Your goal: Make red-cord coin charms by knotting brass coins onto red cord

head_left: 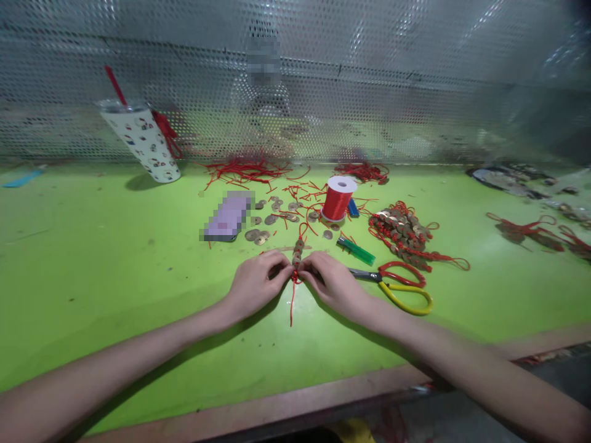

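A short string of brass-coloured coins (pixel 298 251), knotted with red cord, lies between my two hands, its loop pointing away from me. My left hand (pixel 261 277) pinches the red cord (pixel 292 301) at the near end of the coins, with thumb and forefinger together. From the other side my right hand (pixel 330 280) pinches the same knot. One cord tail hangs toward me on the green table. Just past my right hand lie scissors (pixel 392 284) with one red and one yellow handle, their blade tips hidden behind the hand.
Loose coins (pixel 272 218), a phone (pixel 228 215), a green lighter (pixel 355 251) and a red cord spool (pixel 338 200) lie beyond my hands. Finished-looking coin strings (pixel 401 234) are heaped at right. A tumbler (pixel 141 138) stands far left before a perforated metal panel (pixel 207 92).
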`<state>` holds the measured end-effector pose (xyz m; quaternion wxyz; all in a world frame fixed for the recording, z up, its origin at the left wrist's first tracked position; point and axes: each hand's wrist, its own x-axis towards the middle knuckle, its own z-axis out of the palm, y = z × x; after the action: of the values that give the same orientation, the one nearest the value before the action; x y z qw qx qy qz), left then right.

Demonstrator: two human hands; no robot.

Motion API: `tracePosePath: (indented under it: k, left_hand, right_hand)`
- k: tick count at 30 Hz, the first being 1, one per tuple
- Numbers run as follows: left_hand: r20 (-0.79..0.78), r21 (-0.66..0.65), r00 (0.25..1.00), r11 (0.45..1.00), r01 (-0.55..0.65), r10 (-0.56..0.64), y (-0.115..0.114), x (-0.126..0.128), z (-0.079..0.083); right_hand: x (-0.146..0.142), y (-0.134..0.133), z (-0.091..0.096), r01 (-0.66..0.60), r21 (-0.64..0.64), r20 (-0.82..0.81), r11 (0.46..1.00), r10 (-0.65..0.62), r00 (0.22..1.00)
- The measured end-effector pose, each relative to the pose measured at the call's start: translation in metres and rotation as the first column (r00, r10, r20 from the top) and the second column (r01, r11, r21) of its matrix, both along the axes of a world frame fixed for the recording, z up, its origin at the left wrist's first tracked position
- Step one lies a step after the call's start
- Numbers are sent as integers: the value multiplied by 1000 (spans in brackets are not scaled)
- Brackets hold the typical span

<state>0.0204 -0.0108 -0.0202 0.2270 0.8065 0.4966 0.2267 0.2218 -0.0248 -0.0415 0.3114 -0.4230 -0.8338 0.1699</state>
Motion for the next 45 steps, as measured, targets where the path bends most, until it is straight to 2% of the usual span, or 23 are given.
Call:
tracePosePath:
  k: [8, 20, 30, 35, 42, 45]
  left_hand:
    - [-9, -20, 1000, 1000, -14, 14, 0, 1, -1]
    - [-14, -38, 1000, 999, -23, 22, 0, 1, -1]
    - [-9, -93, 999, 995, -39, 38, -1, 2, 2]
    - [-15, -95, 999, 995, -39, 38, -1, 1, 1]
    - [-20, -82, 999, 996, -34, 33, 0, 1, 0]
    - [-19, -83, 999, 996, -32, 31, 0, 2, 0]
  right_hand:
    - [0, -2, 1, -44, 24, 71, 999, 42, 997]
    - [-4, -3, -2, 52, 29, 147, 998, -56, 987]
    - [2, -3, 4, -69, -15, 5, 998, 69, 998]
    - [3, -2, 3, -92, 21, -29, 996, 93, 995]
    - [-2, 0, -8, -22, 113, 70, 993, 14, 997]
    - [-2, 2, -10, -43, 136, 83, 990, 32, 996]
